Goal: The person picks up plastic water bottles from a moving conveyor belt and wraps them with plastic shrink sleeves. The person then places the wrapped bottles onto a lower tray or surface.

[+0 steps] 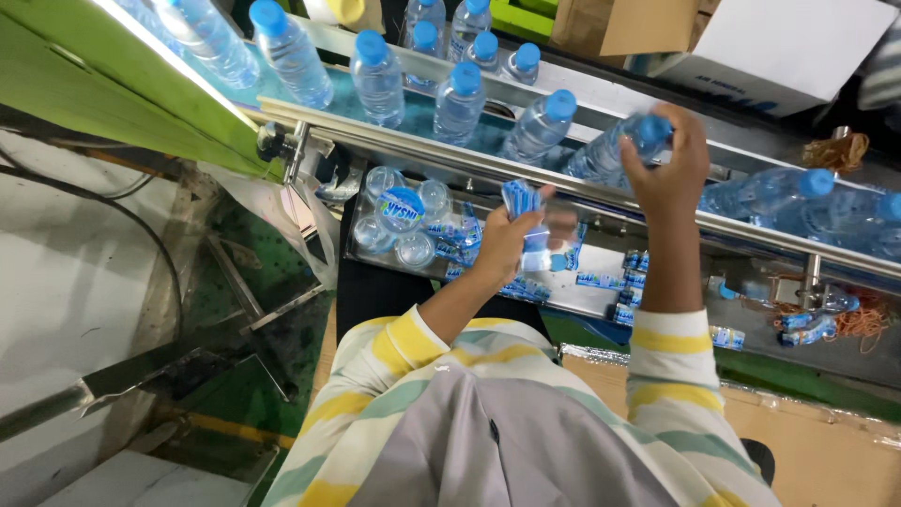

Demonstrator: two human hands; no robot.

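Conveyor (582, 188): bottle (615, 150) tilted, cap (652, 127) up-right.

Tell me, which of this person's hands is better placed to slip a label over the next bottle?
Probably the left hand: it holds the blue labels beside the conveyor. The right hand is already gripping a bottle by its blue cap.

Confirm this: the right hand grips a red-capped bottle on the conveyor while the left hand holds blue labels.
Not quite. In the head view the bottle in the right hand has a blue cap, not red. It does lie on the conveyor, and the left hand holds blue labels.
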